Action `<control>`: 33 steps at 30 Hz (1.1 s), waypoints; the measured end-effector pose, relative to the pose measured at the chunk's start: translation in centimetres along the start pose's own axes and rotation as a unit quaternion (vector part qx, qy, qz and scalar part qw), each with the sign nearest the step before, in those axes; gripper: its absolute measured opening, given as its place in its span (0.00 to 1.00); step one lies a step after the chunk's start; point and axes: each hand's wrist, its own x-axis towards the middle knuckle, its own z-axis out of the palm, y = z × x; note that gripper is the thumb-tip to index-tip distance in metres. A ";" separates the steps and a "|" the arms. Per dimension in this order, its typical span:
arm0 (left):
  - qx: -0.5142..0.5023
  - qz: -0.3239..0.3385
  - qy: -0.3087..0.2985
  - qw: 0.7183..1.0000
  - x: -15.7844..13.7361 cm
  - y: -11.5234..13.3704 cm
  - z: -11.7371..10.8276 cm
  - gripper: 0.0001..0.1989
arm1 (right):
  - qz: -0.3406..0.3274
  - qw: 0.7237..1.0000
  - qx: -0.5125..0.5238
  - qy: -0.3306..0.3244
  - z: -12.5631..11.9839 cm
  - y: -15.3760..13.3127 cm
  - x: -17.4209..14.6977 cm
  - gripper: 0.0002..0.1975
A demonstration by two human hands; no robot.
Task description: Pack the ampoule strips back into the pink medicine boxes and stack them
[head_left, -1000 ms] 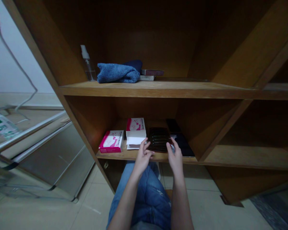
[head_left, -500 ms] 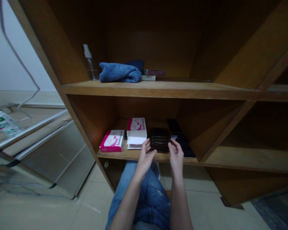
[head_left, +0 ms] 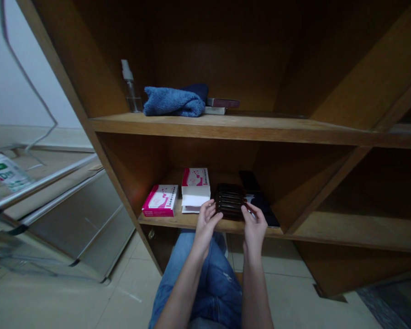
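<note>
On the low shelf (head_left: 185, 222) of the wooden cabinet (head_left: 226, 130), seen from far off, I have a dark ribbed tray (head_left: 230, 201) between two bare hands. It is very dark brown, nearly black, and a bit shiny. Long bumps run across it from side to side, one below the other like ladder rungs — thin bright lines show along them. It is too dark for me to tell if anything is in it, or if its bottom touches the shelf.

My left hand (head_left: 205, 225) grips the left end, its thumb at the near corner and its fingers bent by the edge. My right hand (head_left: 255, 228) pinches the right end, thumb in front.

Left of the tray sits a pink and white box (head_left: 196, 177) with a white flap (head_left: 196, 200) toward me — and farther left lies a flatter pink box (head_left: 160, 201). Just right of the tray is a dark flat thing (head_left: 266, 212). Up above I see a blue towel (head_left: 174, 101) and a clear spray bottle (head_left: 133, 98).
</note>
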 end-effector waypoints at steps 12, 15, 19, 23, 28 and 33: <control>-0.042 0.004 0.092 0.995 1.9 4.3 0.5 0.23 | -0.003 0.999 0.050 -0.015 1.9 -2.4 -2.1 0.15; -0.052 -0.019 0.094 0.994 1.2 4.5 -0.4 0.25 | 0.003 0.997 0.046 -0.060 2.3 -2.9 -2.6 0.14; -0.033 -0.012 0.055 0.998 0.3 3.9 -1.6 0.25 | 0.016 0.985 0.070 -0.155 2.5 -3.2 -3.0 0.14; 0.008 0.012 0.072 0.997 0.1 3.3 -2.4 0.26 | 0.032 0.975 0.082 -0.203 2.7 -3.0 -3.2 0.15; 0.063 0.066 0.050 0.995 -0.2 3.9 -3.2 0.33 | 0.071 0.960 0.098 -0.252 2.8 -2.7 -3.4 0.24; 0.142 0.085 -0.008 0.986 -0.6 4.7 -4.0 0.39 | 0.081 0.948 0.056 -0.302 2.6 -2.3 -3.3 0.32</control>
